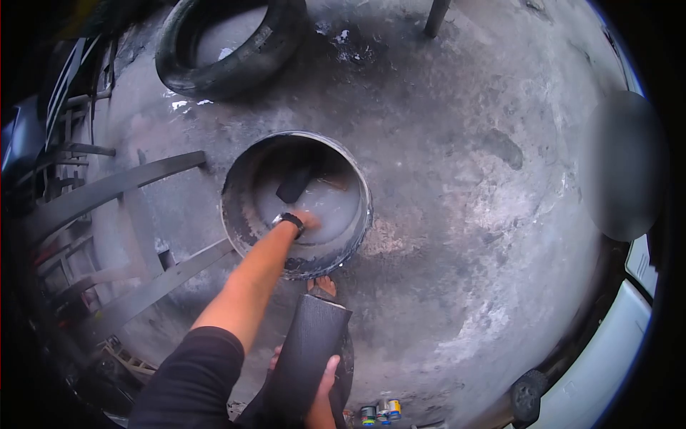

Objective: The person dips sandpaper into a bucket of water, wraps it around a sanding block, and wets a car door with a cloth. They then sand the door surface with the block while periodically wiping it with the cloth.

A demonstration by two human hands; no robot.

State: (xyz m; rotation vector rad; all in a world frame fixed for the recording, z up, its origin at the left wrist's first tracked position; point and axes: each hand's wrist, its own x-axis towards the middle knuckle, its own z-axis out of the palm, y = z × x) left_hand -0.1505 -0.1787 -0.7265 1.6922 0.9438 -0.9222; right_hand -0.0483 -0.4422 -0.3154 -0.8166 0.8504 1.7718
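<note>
A round metal tub (239, 232) of cloudy water stands on the floor. My left hand (309, 219), with a dark band on its wrist, reaches into the water; its fingers are blurred and partly hidden. Just above it in the tub, a black piece (293, 187) sticks out of the water. My right hand (329, 375) is wrapped round the side of a dark cylinder (307, 350), with the thumb on its right edge and fingertips showing at its left. The cylinder lies tilted over my lap, below the tub.
A large black tyre (275, 43) lies at the upper left. Curved metal strips (114, 186) extend toward the tub from the left. Small cans (382, 410) stand at the bottom. A pale vehicle (600, 357) is at the lower right, and a dark post (436, 18) at the top.
</note>
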